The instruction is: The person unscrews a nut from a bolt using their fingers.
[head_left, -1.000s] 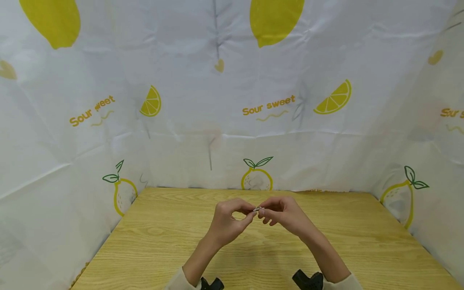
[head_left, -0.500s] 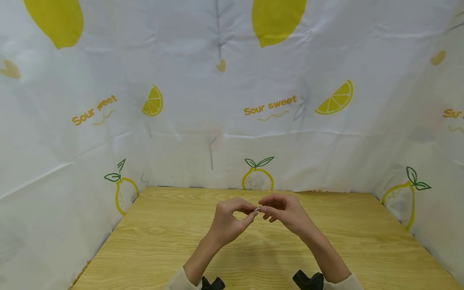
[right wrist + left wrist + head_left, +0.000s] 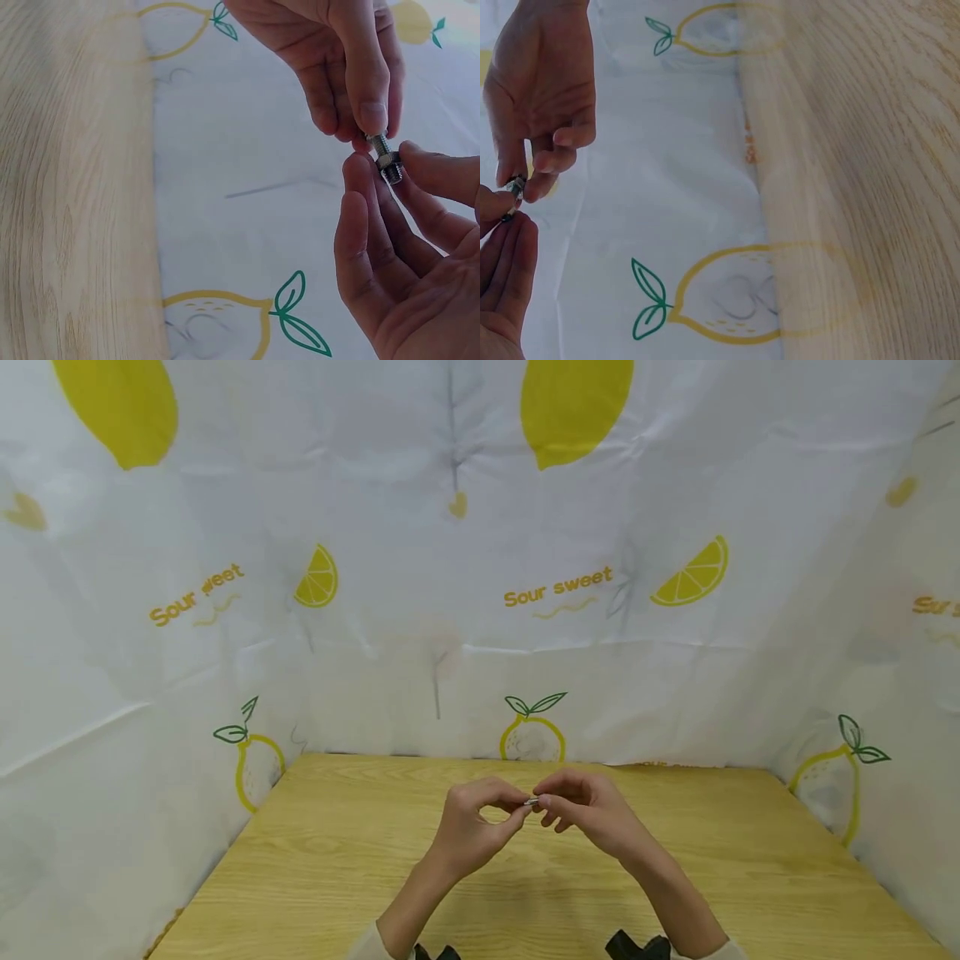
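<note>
Left fingers (image 3: 373, 105) pinch one end of bolt (image 3: 380, 143), likely steadying it, leaving nut (image 3: 388, 160) near other end to pinching right fingers (image 3: 420, 169); counter (image 3: 750, 868) below.

- Your left grip (image 3: 467, 828) is on the left and your right grip (image 3: 597, 810) on the right, both before you, above the surface (image 3: 300, 877)
- Between them, at the fingertips, you have the bolt (image 3: 381, 145), lying crosswise, one end in your left grip
- Around the bolt sits the nut (image 3: 388, 160), at your right thumb, with the bolt's other end sticking out past it
- Behind the surface you face the sheeting (image 3: 390, 693), which also runs along its left and right sides
- On that sheeting, straight behind your grips, is a printed lemon (image 3: 532, 741), with others farther left and right
</note>
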A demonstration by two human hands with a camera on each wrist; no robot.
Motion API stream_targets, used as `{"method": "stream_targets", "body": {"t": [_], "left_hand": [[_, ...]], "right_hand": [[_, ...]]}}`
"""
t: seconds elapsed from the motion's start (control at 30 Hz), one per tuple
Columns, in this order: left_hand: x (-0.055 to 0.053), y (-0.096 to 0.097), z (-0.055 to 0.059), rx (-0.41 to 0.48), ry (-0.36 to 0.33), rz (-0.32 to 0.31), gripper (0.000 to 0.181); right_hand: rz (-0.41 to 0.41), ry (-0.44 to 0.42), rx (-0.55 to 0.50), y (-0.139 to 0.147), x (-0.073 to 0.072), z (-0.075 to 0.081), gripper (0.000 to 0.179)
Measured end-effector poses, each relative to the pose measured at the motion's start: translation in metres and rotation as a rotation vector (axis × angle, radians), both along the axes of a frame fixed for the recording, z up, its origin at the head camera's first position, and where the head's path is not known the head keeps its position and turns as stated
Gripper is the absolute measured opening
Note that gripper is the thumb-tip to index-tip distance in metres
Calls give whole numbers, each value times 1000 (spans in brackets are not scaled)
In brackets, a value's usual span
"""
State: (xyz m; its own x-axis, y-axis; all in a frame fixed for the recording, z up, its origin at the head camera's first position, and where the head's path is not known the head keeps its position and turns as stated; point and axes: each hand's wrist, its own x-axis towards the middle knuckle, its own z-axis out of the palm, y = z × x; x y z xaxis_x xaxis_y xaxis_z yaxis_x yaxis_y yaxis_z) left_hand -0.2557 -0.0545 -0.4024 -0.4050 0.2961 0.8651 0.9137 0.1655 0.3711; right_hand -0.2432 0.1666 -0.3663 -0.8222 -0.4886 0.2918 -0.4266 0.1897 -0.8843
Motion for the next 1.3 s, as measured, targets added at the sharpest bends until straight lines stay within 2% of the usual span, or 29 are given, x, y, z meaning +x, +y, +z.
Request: {"method": "stream_targets", "body": {"t": [0.1, 0.33, 0.57, 0.83, 1.07, 1.3], "left_hand": [[0, -1, 0, 2, -28, -4, 11], [0, 1, -1, 3, -5, -9, 11], [2, 3, -3, -3, -59, -11, 10], [2, 3, -3, -10, 6, -18, 10], [2, 2, -3, -15, -39, -2, 6], [2, 2, -1, -16, -40, 13, 7]], "right_hand": [[0, 21, -5, -2, -2, -2, 27], [27, -9, 30, 2, -2, -2, 29], [25, -44, 18, 4, 1, -3, 31], [8, -29, -4, 4, 1, -4, 30], [8, -53, 45, 4, 1, -1, 31], [-3, -37, 3, 2, 1, -1, 31]]}}
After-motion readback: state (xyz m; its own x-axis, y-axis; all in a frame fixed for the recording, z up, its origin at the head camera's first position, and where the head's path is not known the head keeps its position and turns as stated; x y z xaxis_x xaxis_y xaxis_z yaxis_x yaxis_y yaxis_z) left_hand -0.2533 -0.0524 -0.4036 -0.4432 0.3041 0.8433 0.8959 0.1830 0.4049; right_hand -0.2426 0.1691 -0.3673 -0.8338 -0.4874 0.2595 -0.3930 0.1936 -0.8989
